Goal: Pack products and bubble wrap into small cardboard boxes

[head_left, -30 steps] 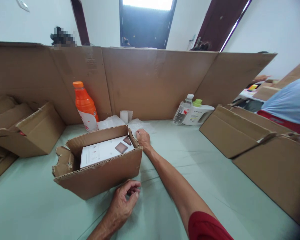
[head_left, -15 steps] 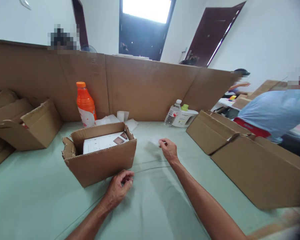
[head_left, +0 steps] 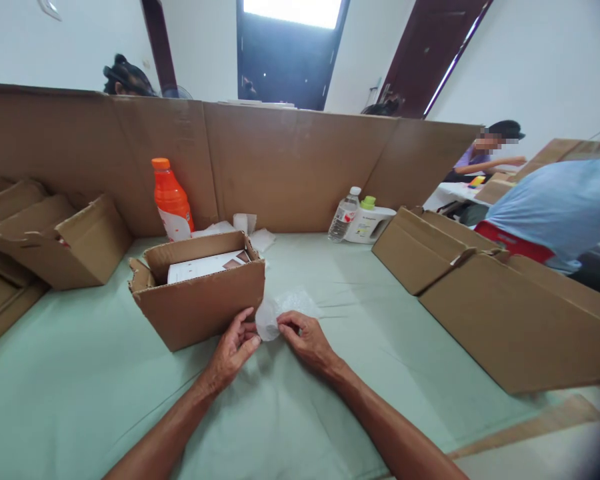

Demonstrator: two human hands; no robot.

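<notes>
Both my hands meet over the pale green table just in front of an open cardboard box (head_left: pixel 200 310). My right hand (head_left: pixel 306 341) pinches a small clear plastic bag (head_left: pixel 280 312) at its near edge. My left hand (head_left: pixel 230 350) has its fingers curled against the bag's left end. Inside the box lies a white printed sheet (head_left: pixel 203 265) with brown squares on it.
An orange drink bottle (head_left: pixel 171 201), white packing scraps (head_left: pixel 247 227), a water bottle (head_left: pixel 343 215) and a white jug (head_left: pixel 369 223) stand along the cardboard back wall (head_left: pixel 290 167). Folded cartons (head_left: pixel 55 240) lie left, large cartons (head_left: pixel 505 300) right. Other people sit beyond the wall and at right.
My right hand drew back from beside the box with the clear bag and brought it to my left hand, which now touches it.
</notes>
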